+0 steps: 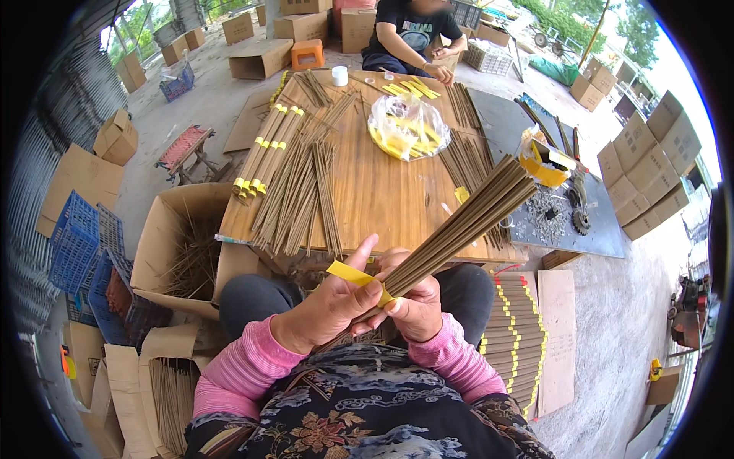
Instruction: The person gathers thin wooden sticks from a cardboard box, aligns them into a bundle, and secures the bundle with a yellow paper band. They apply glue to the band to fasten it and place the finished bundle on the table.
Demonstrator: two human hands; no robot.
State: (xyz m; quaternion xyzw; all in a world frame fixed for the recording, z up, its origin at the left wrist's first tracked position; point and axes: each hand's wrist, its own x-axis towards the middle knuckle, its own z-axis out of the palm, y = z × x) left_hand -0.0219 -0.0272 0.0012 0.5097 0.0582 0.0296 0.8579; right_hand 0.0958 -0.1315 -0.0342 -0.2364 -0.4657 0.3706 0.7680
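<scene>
A thick bundle of brown incense sticks (466,228) slants up to the right, in front of my body above my lap. My right hand (417,304) is closed round its lower part, the thumb pressing on a yellow paper strip (347,272). That strip lies against the bundle, and its free end sticks out to the left. My left hand (333,304) pinches the strip beside the bundle, thumb bent over it and index finger stretched out. The lower end of the bundle is mostly hidden by my hands.
The wooden table (375,206) before me bears loose sticks (294,200), yellow-banded bundles (267,149) and a plastic-covered plate (409,157). A person (413,38) sits opposite. An open carton (172,268) stands left; more banded bundles (512,329) lie at right.
</scene>
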